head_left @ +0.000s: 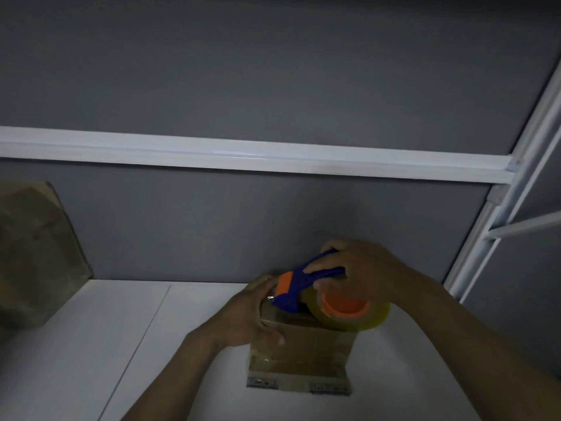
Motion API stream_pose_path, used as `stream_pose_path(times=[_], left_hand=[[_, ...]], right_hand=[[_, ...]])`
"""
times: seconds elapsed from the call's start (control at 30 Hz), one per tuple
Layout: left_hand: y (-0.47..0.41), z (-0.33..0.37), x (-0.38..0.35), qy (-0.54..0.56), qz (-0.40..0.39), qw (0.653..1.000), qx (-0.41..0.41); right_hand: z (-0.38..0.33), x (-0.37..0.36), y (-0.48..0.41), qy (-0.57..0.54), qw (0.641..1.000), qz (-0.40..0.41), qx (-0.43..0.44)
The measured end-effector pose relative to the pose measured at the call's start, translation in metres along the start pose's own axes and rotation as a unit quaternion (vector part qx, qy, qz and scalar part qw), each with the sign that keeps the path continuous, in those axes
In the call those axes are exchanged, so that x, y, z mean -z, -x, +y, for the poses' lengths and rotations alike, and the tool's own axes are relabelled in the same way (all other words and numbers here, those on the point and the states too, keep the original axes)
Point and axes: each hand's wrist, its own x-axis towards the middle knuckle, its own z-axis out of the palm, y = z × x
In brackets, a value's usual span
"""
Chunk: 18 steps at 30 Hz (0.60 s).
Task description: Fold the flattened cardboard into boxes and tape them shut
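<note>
- The cardboard box (315, 347) is standing on the white table (91, 344), right of centre, with its near face turned squarely toward the viewer. Shiny tape bands are running left to right across that face.
- The left grip (252, 314) is clamped on the box's upper left corner, with the thumb lying on the near face and the fingers wrapping over the top.
- The tape dispenser (303, 281) is resting on the box top. Its long axis is lying left to right, and its orange cutter end is pointing left, just beside the left grip's fingers.
- The tape roll (364, 320) is sitting at the dispenser's right end, overhanging the box's right top corner, with its orange hub facing up.
- The right grip (361, 268) is closing around the blue handle, which is slanting up and to the right.
- Bare table is stretching wide to the left of the box, crossed by a thin seam. To the right the strip is running narrower toward the white rack frame (498, 214).
- The table's far edge is meeting the grey wall (273, 71) close behind the box.
- A brown cardboard bundle (33, 253) is leaning at the far left, well apart from the box.
- A white rail (243, 154) is crossing the wall above.
</note>
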Motion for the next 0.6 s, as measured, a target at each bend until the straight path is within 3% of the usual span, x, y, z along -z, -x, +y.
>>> stream_pose_path(times=[0.23, 0.43, 0.6], left_hand=[[0.001, 0.0, -0.002, 0.043, 0.027, 0.999, -0.002], [0.006, -0.004, 0.003, 0.007, 0.033, 0.999, 0.016], [0.006, -0.011, 0.01, -0.026, 0.004, 0.999, 0.046]], right_hand=[[0.015, 0.015, 0.013, -0.087, 0.996, -0.022, -0.008], [0.028, 0.019, 0.023, -0.132, 0.991, -0.024, 0.002], [0.021, 0.015, 0.015, -0.052, 0.999, -0.011, -0.001]])
